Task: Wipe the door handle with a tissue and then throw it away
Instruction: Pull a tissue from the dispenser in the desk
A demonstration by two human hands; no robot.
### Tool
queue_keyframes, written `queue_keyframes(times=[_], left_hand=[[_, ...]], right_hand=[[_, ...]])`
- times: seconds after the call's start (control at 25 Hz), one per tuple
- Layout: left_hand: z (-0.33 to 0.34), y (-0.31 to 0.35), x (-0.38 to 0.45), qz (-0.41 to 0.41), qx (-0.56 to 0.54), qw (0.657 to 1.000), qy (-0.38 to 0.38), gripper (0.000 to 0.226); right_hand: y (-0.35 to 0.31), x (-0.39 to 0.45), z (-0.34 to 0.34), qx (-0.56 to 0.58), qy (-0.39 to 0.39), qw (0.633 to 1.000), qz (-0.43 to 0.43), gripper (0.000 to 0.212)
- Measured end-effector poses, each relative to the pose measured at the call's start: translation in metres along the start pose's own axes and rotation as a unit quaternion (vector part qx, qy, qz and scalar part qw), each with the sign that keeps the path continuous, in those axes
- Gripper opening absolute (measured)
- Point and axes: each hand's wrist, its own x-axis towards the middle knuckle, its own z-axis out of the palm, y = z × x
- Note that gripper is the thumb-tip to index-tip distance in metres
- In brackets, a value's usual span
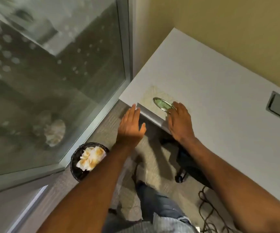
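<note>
- The tissue box sat at the corner of the white worktop, its oval opening facing up
- The right hand lay flat and empty on the box, fingers beside the opening
- The left hand hovered open, holding nothing, just off the worktop's edge
- The step looked like fetching a tissue; none seemed drawn yet, though blur hid detail
- Next: pinch a sheet out; the bin stood on the floor below, already holding crumpled tissues

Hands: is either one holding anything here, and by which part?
Nothing is held. The left hand hangs open and empty; the right hand lies flat on the tissue box.
</note>
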Motion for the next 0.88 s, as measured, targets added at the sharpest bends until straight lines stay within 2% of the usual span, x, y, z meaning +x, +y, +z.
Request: queue_keyframes(times=[0.04,0.12,0.28,0.44,0.52,0.64,0.76,0.88], left_hand=[[0.008,0.005,0.010,0.020,0.017,1.000,0.008,0.054],[0.019,0.016,0.033,-0.004,-0.027,0.999,-0.020,0.055],[0.039,0.028,0.070,-0.013,-0.034,0.997,-0.061,0.061],[0.055,0.025,0.081,0.014,0.012,0.998,-0.063,0.060],[0.060,0.024,0.084,0.010,0.031,0.997,-0.063,0.060],[0.067,0.023,0.085,0.010,0.031,0.999,-0.041,0.058],[0.072,0.022,0.085,0.006,0.043,0.998,-0.034,0.054],[0.075,0.022,0.086,0.007,0.056,0.998,-0.032,0.052]], right_hand=[[0.007,0.010,0.001,-0.022,-0.029,0.999,0.003,0.036],[0.019,0.027,0.001,-0.074,-0.082,0.994,-0.009,0.040],[0.027,0.051,0.004,-0.091,-0.095,0.990,-0.049,0.034],[0.032,0.080,0.013,-0.119,-0.132,0.981,-0.081,0.045],[0.034,0.089,0.017,-0.119,-0.106,0.980,-0.116,0.049],[0.040,0.097,0.024,-0.179,-0.045,0.963,-0.195,0.038],[0.042,0.105,0.029,-0.190,0.004,0.956,-0.222,0.043],[0.041,0.113,0.033,-0.151,0.003,0.960,-0.237,0.046]])
